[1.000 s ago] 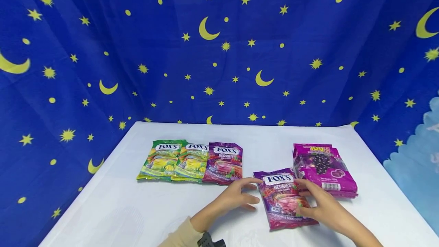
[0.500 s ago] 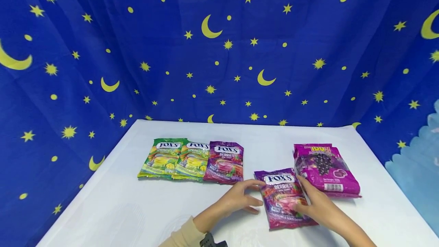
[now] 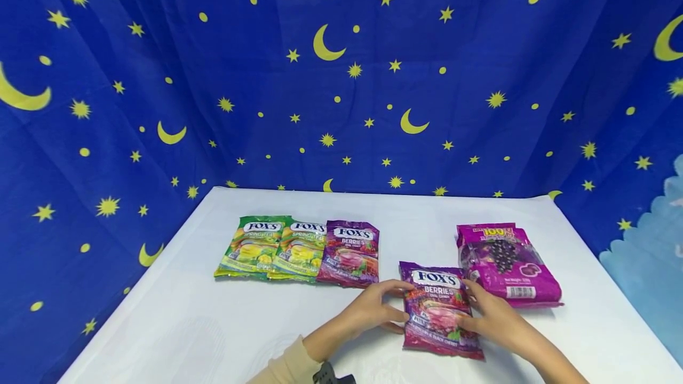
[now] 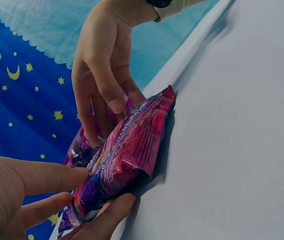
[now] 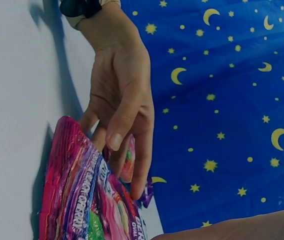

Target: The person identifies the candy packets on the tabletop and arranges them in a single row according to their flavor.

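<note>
A purple Fox's Berries candy bag (image 3: 434, 313) lies face up near the front of the white table, between both hands. At its left edge, the fingertips of my left hand (image 3: 368, 313) touch the side, index finger close to the top corner. My right hand (image 3: 496, 319) grips the right side, thumb over the front and fingers along the edge. Seen from the left wrist, the bag (image 4: 132, 145) shows its crinkled bottom seal, one left finger in front of it. The right wrist view has the left hand (image 5: 122, 100) with some fingers hidden behind the bag.
Two green Fox's Spring Tea bags (image 3: 253, 248) (image 3: 301, 250) and another purple Berries bag (image 3: 350, 253) overlap in a row at the back left. Magenta grape candy packs (image 3: 509, 265) lie right beside the right hand. A blue star-and-moon curtain (image 3: 341, 76) stands behind the white table (image 3: 176, 301).
The candy bag between my hands has turned straighter, its lower end shifting left. My left fingertips now meet its edge. The grape packs shifted slightly right earlier on.
</note>
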{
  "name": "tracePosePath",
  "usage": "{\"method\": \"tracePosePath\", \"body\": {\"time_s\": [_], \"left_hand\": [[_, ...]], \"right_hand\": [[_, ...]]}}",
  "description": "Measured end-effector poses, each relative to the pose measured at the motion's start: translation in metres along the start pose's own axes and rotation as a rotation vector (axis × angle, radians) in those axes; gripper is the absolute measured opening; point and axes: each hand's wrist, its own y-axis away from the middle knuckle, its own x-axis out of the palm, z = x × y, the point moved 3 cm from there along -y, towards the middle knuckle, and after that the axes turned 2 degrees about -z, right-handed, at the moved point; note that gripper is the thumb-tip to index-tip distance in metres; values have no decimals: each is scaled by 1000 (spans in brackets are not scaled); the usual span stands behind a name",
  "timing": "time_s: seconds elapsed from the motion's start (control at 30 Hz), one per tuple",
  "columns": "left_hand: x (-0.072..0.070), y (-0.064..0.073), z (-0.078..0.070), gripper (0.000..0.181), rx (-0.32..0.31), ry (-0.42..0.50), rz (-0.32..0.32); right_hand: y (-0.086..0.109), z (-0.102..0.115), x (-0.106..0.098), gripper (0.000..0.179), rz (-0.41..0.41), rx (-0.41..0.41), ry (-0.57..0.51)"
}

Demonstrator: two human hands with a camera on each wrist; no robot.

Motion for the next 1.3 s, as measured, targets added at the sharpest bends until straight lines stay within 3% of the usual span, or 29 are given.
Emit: {"method": "tracePosePath", "body": {"time_s": [0.4,0.5,0.63,0.8,1.13,1.3], "left_hand": [[1,-3,1,58,-1,-29,-18],[0,-3,0,56,-2,-69,-43],[-4,-2,1,54,-11,-119,-82],[-6,-2,2,53,-29,-150,-94],[-8,-1,4,55,-8,-147,-95],[-9,2,4,56,28,-133,-116]], "right_hand": [[3,-7,8,79,-46,-43,-84],[2,-8,9,76,-32,-10,-176],[0,-13,11,71,19,42,-402],[1,-21,16,73,100,35,-608],[1,-26,26,77,167,-34,-699],[0,-25,31,79,173,-11,-772]]}}
